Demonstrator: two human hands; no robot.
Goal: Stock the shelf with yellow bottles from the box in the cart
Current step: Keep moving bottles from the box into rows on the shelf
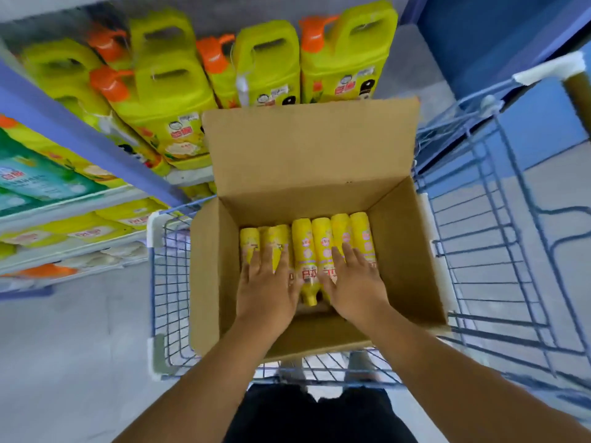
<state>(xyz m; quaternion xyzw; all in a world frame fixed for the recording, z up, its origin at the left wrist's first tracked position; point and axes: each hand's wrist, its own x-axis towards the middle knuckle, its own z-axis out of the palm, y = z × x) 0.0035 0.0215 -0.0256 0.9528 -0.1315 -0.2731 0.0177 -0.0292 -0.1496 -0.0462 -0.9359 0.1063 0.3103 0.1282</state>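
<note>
Both forearms reaching into cardboard box (406,251), left hand (267,282) and right hand (353,282) flat, fingers straight, resting on yellow bottles (302,244), box in blue wire cart (499,266), shelf (80,132) of yellow jugs (172,91) beyond.

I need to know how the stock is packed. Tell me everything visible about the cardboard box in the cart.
The cardboard box is plain brown corrugated card, open at the top, its far flap standing up. It sits in the blue wire cart, filling most of the left part of the basket. Inside, yellow bottles lie side by side in a row, necks toward the person. The left hand and right hand reach in, resting flat on the bottles.
</note>
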